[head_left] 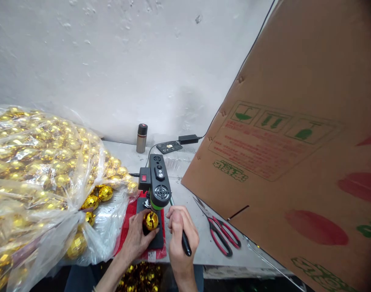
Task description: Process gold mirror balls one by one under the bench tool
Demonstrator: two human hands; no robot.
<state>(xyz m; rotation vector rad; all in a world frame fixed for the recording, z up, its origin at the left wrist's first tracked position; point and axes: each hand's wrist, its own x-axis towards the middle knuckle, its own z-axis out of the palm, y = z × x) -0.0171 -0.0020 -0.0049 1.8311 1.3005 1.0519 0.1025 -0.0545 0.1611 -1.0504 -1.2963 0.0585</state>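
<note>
A small black bench drill press (pixel 160 178) stands on the table with a red switch box at its left side. Under its head, my left hand (pixel 138 234) pinches a shiny gold faceted ball (pixel 151 221) between thumb and fingers, against the dark base (pixel 156 242). My right hand (pixel 181 233) is wrapped round the black grip of a lever (pixel 187 245) at the machine's right side. The spot where tool and ball meet is hidden. Red plastic (pixel 124 231) lies beneath the base.
A clear plastic bag (pixel 48 162) full of gold balls fills the left. Red-and-black scissors (pixel 220 235) lie at right, beside a large cardboard box (pixel 264 170). Behind are a spray can (pixel 142 138), a dark panel (pixel 169 147) and a power adapter (pixel 188 139). More gold pieces (pixel 139 278) sit below the table edge.
</note>
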